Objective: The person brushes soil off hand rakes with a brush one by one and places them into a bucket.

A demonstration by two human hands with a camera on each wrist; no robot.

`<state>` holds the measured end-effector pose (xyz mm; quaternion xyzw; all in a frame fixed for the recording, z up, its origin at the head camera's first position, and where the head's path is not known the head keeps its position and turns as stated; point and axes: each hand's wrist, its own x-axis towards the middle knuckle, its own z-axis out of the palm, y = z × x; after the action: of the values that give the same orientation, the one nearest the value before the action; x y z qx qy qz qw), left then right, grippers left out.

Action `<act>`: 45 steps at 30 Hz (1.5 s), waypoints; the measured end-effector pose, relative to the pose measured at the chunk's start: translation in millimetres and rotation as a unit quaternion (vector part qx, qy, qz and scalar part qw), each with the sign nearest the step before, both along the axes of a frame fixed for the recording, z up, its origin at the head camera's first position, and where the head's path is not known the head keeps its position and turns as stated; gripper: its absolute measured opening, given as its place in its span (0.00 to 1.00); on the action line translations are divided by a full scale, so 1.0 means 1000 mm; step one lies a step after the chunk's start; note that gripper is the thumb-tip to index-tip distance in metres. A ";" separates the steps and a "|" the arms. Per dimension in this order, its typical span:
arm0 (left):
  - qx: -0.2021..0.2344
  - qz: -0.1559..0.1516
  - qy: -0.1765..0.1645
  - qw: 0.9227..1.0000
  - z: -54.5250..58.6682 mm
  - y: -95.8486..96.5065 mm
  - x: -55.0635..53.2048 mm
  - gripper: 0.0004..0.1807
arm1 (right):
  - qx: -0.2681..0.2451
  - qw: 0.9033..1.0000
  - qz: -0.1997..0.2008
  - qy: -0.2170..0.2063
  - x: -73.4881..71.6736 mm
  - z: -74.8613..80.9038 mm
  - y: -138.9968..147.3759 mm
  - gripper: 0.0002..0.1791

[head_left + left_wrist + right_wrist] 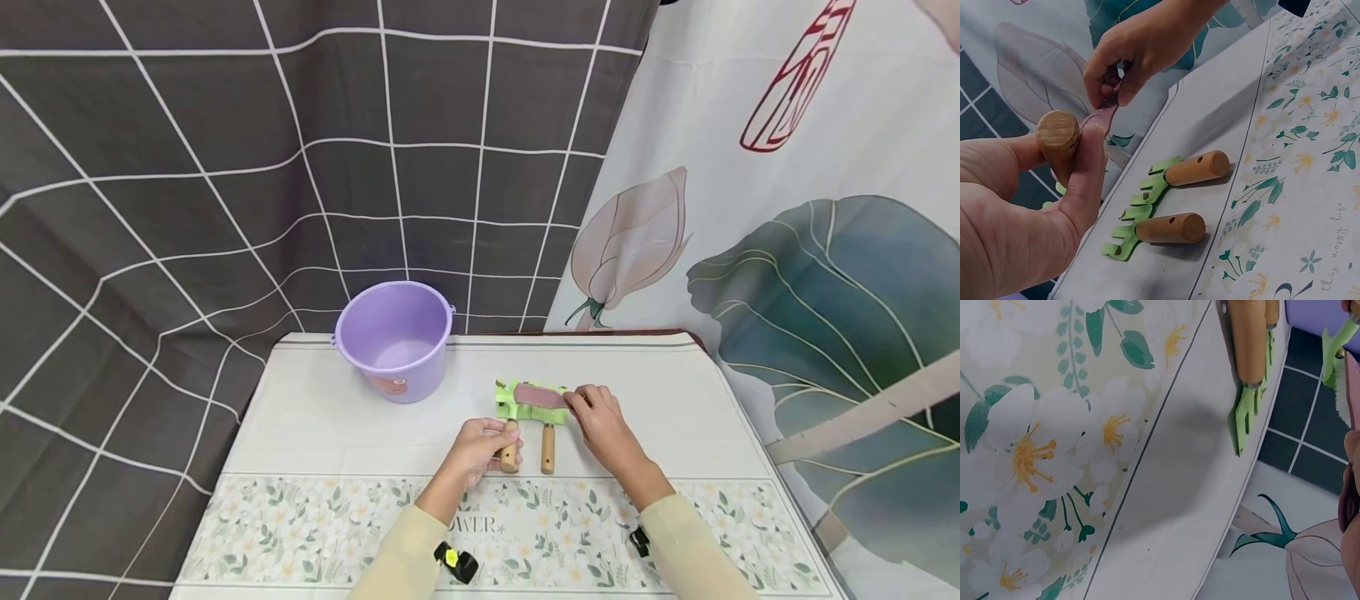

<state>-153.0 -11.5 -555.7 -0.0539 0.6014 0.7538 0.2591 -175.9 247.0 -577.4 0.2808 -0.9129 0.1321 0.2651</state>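
Your table point(300, 433) carries one purple bucket point(420, 382), its purple floor visible, standing at the left. Your two hands work to its right. Your left hand point(480, 446) curls round the wooden handle of one green-headed garden tool point(508, 458), raised above the table; your right hand point(602, 423) pinches the end of one pink brush point(540, 395), held across the green head, contact uncertain. Two green hand rakes point(1175, 229) lie side by side on the table beneath.

Pink brush point(538, 396) beside raised green rake point(512, 409)
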 end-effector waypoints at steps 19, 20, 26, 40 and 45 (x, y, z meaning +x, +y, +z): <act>0.016 0.000 -0.004 1.000 -0.002 -0.001 -0.001 0.20 | -0.014 0.999 -0.027 -0.013 -0.002 0.002 0.001 0.23; 0.017 0.000 -0.004 1.000 -0.002 -0.002 -0.001 0.20 | -0.015 0.999 -0.032 -0.014 -0.002 0.003 0.001 0.22; 0.019 0.002 -0.003 1.000 -0.001 -0.003 -0.001 0.19 | -0.035 0.998 -0.051 -0.009 -0.003 0.008 0.006 0.10; 0.018 0.007 0.000 1.000 -0.002 -0.002 0.004 0.18 | -0.031 0.999 -0.028 -0.019 0.005 0.006 0.006 0.11; 0.021 0.011 -0.004 1.000 -0.002 -0.003 0.003 0.17 | -0.020 1.000 -0.009 -0.022 0.007 0.004 0.003 0.16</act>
<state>-150.3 -14.7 -557.7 -0.0580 0.5839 0.7689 0.2539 -169.3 249.8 -573.1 0.2640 -0.9182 0.1542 0.2519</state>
